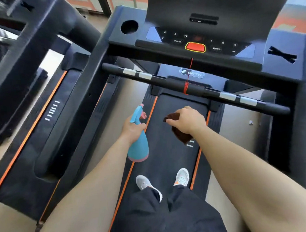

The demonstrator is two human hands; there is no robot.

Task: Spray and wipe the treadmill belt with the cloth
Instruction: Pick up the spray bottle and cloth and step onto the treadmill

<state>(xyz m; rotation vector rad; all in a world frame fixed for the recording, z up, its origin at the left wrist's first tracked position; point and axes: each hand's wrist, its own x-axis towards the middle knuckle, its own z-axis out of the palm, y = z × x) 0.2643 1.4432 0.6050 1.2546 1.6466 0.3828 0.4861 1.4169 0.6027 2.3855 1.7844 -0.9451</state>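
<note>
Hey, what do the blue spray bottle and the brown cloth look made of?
Spray bottle: probably plastic, smooth opaque blue body with pink base and trigger, slight sheen. Cloth: soft fabric, possibly microfibre; matte dark brown, it bunches and droops under the right hand. Weave too blurred to tell.

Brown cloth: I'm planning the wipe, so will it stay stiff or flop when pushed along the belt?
Probably floppy: the cloth droops in folds below the right hand gripping it. Likely light: one hand holds it aloft. It may bunch against the matte-looking belt unless pressed flat.
</note>
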